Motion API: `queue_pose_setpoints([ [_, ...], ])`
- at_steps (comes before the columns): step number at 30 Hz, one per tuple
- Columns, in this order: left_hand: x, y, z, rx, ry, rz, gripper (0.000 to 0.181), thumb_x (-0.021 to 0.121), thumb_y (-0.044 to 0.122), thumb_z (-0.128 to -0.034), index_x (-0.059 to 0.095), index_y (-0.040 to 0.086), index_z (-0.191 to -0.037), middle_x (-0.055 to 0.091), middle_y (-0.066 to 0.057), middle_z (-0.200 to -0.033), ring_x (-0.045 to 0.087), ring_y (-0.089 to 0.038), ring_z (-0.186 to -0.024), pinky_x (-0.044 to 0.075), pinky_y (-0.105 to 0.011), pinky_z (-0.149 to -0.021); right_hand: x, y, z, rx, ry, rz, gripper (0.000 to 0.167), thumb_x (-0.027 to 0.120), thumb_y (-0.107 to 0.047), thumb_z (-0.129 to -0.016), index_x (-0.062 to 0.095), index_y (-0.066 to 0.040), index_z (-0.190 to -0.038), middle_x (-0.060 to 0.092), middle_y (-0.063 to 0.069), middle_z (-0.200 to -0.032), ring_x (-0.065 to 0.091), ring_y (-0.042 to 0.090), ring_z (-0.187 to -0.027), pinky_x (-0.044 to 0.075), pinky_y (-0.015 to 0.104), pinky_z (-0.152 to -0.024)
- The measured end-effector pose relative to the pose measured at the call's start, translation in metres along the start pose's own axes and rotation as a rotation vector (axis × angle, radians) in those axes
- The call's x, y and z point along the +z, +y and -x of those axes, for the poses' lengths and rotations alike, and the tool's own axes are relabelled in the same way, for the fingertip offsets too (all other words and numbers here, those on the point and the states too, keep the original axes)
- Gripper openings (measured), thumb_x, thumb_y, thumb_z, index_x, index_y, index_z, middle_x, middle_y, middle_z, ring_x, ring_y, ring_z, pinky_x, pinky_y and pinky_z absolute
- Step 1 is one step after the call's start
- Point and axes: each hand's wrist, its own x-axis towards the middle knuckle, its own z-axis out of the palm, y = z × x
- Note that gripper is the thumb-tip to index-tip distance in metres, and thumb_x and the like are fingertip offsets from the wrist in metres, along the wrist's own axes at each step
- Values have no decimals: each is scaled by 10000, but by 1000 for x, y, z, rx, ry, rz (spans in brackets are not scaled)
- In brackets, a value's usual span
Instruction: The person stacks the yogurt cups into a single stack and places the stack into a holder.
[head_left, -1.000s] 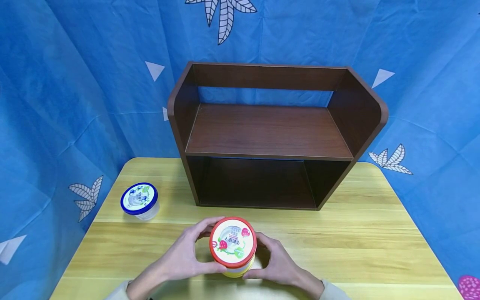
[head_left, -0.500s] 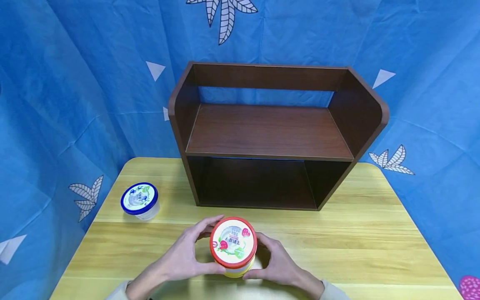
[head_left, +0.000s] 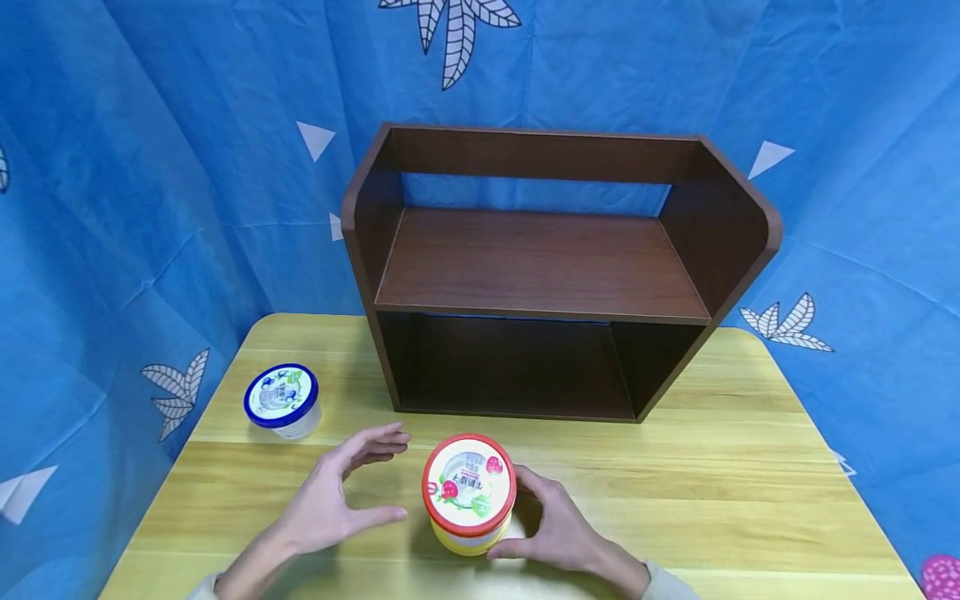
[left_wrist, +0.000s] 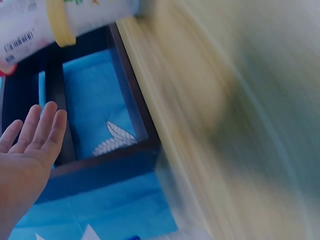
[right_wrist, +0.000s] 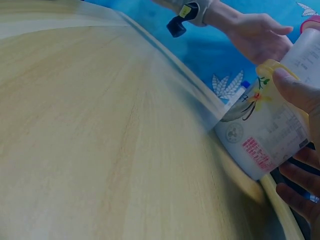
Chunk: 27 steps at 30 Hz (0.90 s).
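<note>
A red-lidded strawberry pudding tub (head_left: 469, 485) stands stacked on a yellow-lidded tub (right_wrist: 265, 132) at the front middle of the table. My right hand (head_left: 557, 527) holds the lower tub from the right; in the right wrist view its thumb lies by the yellow lid and its fingers reach the far side. To the left of the stack, apart from it, my left hand (head_left: 330, 500) has its fingers extended and nothing in its grasp. In the left wrist view the left hand's palm shows below the stacked tubs (left_wrist: 90, 20).
A blue-lidded blueberry tub (head_left: 282, 397) stands at the table's left side. Behind the hands is a dark brown two-tier shelf (head_left: 540, 258) on the wooden table (head_left: 742, 492). A blue patterned cloth (head_left: 180, 125) hangs at the back and sides.
My left hand has let go of the stacked tubs and moved left, away from them. The right hand and the stack stay in place. The head view has shifted slightly.
</note>
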Motion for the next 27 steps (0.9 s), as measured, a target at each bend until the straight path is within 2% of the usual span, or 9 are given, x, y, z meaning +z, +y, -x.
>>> queue_pose_setpoints([
  [4, -11, -8, 4, -12, 50, -12, 837, 918, 57, -785, 518, 163, -1512, 677, -13, -1404, 675, -108, -1257, 562, -226, -1066, -1, -1, 0, -3, -1, 1, 878, 986, -322, -735, 540, -215, -1483, 707, 11, -1405, 673, 118, -1272, 559, 293, -1097],
  [6, -17, -12, 6, 2, 79, -26, 843, 911, 19, -777, 519, 140, -1513, 677, 7, -1402, 673, -92, -1252, 550, -199, -1064, -1, -1, 1, -6, -2, 1, 880, 986, -320, -735, 539, -210, -1485, 709, 14, -1401, 674, 117, -1270, 562, 294, -1094],
  [13, -42, -24, 11, 28, 189, -51, 826, 868, -95, -763, 523, 53, -1499, 663, 162, -1381, 658, -1, -1242, 507, -114, -1056, 0, 1, 0, -9, 1, 5, 875, 985, -317, -737, 541, -211, -1484, 711, 13, -1398, 677, 119, -1272, 564, 299, -1094],
  [21, -65, -28, 18, -34, 275, -82, 788, 823, -140, -785, 489, -45, -1492, 654, 228, -1354, 648, 56, -1218, 488, -75, -1046, -1, -1, 1, -13, -1, -2, 867, 984, -309, -740, 542, -211, -1479, 709, 16, -1398, 671, 109, -1265, 564, 290, -1091],
  [27, -80, -29, 23, -49, 353, -131, 793, 801, -179, -779, 484, -55, -1495, 673, 200, -1354, 636, 73, -1216, 473, -54, -1038, -1, -1, 1, -20, -2, -5, 867, 985, -304, -739, 543, -204, -1478, 711, 18, -1394, 674, 110, -1262, 563, 290, -1092],
])
